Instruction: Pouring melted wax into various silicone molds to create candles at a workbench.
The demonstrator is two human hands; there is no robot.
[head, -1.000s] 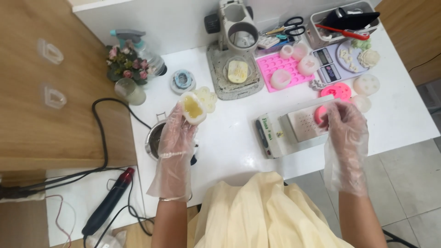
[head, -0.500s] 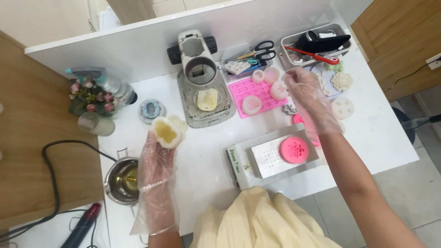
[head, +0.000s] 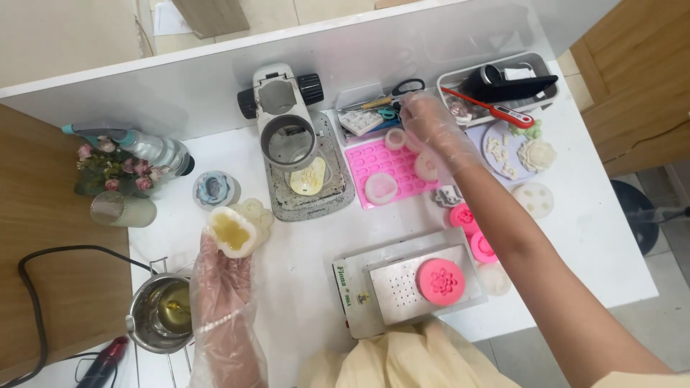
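My left hand [head: 224,287], in a clear plastic glove, holds up a white silicone mould [head: 231,231] filled with pale yellow wax, above the white table [head: 302,287]. My gloved right hand [head: 431,126] reaches far back over the pink mould tray [head: 392,167], with its fingertips near the scissors [head: 394,92] and small tools. I cannot tell whether it grips anything. A round pink flower mould [head: 441,281] rests on the small scale [head: 402,284] near the front edge.
A stereo microscope [head: 291,140] stands at the back centre. A metal pot of melted wax [head: 162,310] sits front left beside a glass [head: 122,210] and spray bottle [head: 144,147]. A grey bin [head: 503,82] and a plate with white wax flowers [head: 514,154] lie at right.
My right hand left the pink flower mould on the scale and reached to the back of the table. My left hand kept holding the white mould.
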